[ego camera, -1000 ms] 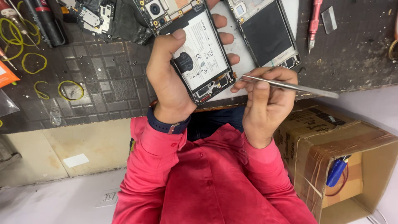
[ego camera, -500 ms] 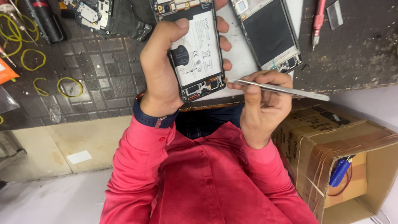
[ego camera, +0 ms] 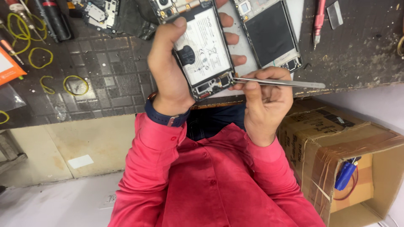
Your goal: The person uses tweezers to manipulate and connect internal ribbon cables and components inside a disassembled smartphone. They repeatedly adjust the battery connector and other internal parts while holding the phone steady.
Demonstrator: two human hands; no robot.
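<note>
Head view: left hand (ego camera: 168,71) gripped an opened phone (ego camera: 202,48), back cover off, white battery facing up, held above the dark workbench (ego camera: 105,88). Right hand (ego camera: 263,101) pinched metal tweezers (ego camera: 277,82), tips touching the phone's lower board edge. Second stripped phone frame (ego camera: 269,35) lay just beside, on the bench. Yellow rubber bands (ego camera: 75,85) sat to the left, red screwdriver (ego camera: 318,21) further right. Cardboard box (ego camera: 349,143) stood below the bench edge.

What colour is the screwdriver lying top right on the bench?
Pink screwdriver, clearest in the head view.
</note>
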